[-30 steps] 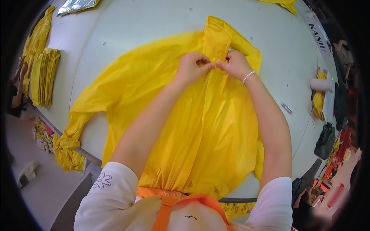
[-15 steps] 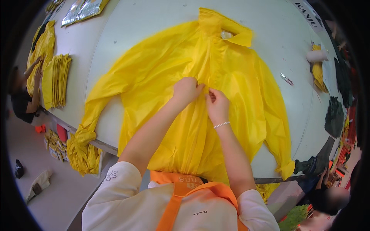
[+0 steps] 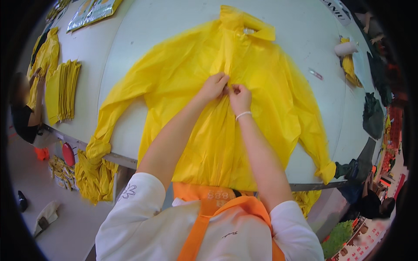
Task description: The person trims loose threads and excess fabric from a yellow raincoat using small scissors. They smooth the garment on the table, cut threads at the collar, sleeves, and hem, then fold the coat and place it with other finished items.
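Note:
A yellow rain jacket [image 3: 178, 117] lies spread on the white table, collar at the far end and sleeves out to both sides. My left hand [image 3: 215, 86] pinches the front placket near the chest. Close beside it on the right, my right hand [image 3: 239, 96] also has its fingers closed on the front edge of the jacket. The cloth gathers in folds between the two hands. Whatever small fastening may lie under my fingertips is hidden.
The white table [image 3: 174, 17] holds a stack of folded yellow garments [image 3: 64, 91] at left, a silvery packet [image 3: 91, 15] at far left, a small cutter [image 3: 315, 74] and a white roll [image 3: 346, 48] at right. Another person [image 3: 26, 104] works at the left edge.
Both hands have moved up the front placket toward the collar, still pinching it. The jacket sits slightly farther off and more bunched at the chest.

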Available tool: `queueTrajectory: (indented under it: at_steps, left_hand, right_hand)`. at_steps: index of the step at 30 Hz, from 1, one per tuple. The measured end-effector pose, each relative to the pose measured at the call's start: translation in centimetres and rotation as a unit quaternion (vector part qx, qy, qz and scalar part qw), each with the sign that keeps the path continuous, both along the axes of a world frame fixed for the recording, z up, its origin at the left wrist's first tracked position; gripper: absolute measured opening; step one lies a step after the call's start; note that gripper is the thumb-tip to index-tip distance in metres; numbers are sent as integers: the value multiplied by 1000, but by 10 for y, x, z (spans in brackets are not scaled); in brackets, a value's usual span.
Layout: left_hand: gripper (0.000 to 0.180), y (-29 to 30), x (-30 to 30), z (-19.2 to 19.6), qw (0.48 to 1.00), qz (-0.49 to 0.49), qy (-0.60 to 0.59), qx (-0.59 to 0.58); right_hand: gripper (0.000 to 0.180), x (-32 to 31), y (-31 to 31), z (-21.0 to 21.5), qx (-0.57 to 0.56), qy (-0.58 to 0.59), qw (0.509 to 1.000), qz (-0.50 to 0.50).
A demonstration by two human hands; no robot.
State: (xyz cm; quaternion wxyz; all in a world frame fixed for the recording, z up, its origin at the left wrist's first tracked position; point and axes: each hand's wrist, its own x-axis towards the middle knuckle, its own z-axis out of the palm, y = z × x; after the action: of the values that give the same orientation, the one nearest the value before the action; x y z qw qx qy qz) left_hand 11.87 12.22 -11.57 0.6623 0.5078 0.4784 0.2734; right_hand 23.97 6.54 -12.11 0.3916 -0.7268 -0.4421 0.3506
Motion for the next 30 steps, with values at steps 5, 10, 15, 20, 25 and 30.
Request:
queueTrajectory:
  at_steps: [5,10,15,20,25,30]
  left_hand:
    - [27,-39,-4,2,967,74,101,220]
    - [33,-149,-38,37,932,-38,334,136]
    - [38,-187,-32,52,905,-103,411,44]
    - [31,-174,-41,10,963,-69,254,49]
    - [25,-168,-48,31,988,-74,42,-125]
    - [23,-172,-42,38,992,-54,36,-110]
  right_hand:
    - [19,-11,5,4,-19,-95,995,1]
    - [21,-15,4,1,-17,-199,980,8]
    - [27,12,-31,12,-29,-44,994,95]
    - [18,-3,-169,37,-113,0,987,113]
    - [10,-31,-199,42,35,-11,999,5]
    - [13,-39,-192,46,70,-63,994,47]
